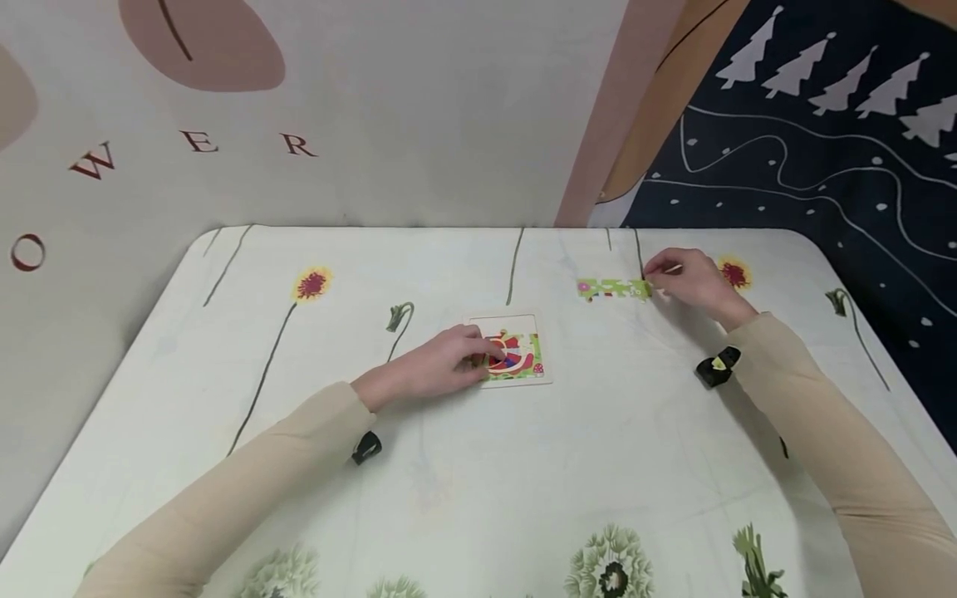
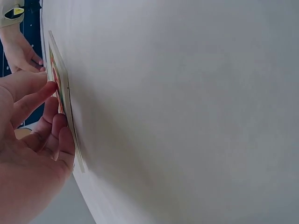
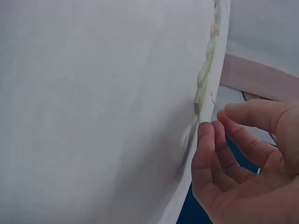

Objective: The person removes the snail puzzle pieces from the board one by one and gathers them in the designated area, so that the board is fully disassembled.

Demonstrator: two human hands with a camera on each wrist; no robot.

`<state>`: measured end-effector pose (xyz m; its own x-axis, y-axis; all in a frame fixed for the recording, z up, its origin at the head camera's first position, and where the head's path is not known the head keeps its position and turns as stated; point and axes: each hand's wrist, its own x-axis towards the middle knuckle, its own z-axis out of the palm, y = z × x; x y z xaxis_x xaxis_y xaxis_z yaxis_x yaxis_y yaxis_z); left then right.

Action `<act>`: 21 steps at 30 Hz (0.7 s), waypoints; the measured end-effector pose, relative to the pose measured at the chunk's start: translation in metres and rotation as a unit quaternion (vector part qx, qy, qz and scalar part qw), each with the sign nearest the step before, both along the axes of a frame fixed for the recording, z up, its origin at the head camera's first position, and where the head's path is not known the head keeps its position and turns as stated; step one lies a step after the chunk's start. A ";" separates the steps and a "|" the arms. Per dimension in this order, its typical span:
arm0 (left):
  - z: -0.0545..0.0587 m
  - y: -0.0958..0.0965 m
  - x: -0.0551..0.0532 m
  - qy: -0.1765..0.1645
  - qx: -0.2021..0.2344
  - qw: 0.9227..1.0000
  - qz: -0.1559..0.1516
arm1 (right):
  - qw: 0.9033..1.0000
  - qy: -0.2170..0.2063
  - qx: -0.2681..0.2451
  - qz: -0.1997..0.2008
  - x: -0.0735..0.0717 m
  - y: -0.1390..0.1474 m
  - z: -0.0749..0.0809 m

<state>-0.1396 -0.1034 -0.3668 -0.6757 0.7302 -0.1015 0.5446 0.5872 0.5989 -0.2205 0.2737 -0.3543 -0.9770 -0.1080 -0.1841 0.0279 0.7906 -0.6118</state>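
Note:
A small square puzzle board (image 1: 512, 384) with a pale border lies mid-table, a red, green and blue picture filling its lower part. My left hand (image 1: 441, 361) reaches over its left side, fingertips on the picture. The left wrist view shows that hand (image 2: 35, 121) with bent fingers touching the board's face and near edge (image 2: 70, 109). Farther right lies a row of green puzzle pieces (image 1: 615, 288). By the row's right end is my right hand (image 1: 695, 285). In the right wrist view its thumb and fingertips come close together beside the pieces (image 3: 205, 74); no piece shows between them.
A white cloth (image 1: 478, 490) printed with flowers and stems covers the table. Behind stands a pale wall hanging (image 1: 419, 108) with letters, and a dark cloth with white trees (image 1: 807, 166) hangs at the right. Each wrist carries a black device (image 1: 718, 367).

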 end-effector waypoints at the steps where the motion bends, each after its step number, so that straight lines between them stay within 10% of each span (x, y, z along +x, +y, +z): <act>1: 0.000 0.000 0.000 0.002 0.001 1.000 -0.001 | 1.000 0.001 -0.002 0.001 0.001 0.000 0.001; 21: -0.006 0.007 -0.003 -0.016 0.016 1.000 -0.010 | 0.986 0.036 -0.043 0.158 0.027 -0.058 0.002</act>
<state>-0.1430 -0.0962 -0.3727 -0.6575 0.7468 -0.0997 0.5358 0.5565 0.6350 -0.1935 0.2158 -0.3528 -0.9027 -0.4203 -0.0918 -0.2573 0.6985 -0.6678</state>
